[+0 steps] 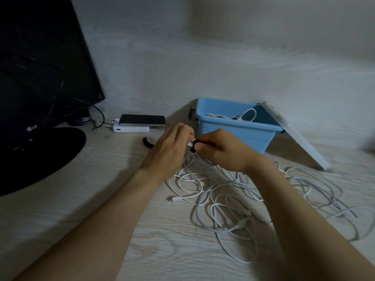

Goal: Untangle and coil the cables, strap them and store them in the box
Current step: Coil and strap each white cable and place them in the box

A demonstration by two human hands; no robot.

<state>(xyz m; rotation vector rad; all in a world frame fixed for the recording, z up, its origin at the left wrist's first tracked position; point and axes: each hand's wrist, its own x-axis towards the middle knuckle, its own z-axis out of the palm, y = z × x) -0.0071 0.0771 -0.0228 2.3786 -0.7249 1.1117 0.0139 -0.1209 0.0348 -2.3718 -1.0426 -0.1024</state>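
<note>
Pale desk — blue box with cables

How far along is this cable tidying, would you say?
Partly done. At least one white cable already lies in the blue box. Right now the left hand holds a small cable bundle while the right hand pinches a black strap around it. Left: a big tangle of cables on the table, and a spare strap.
</note>
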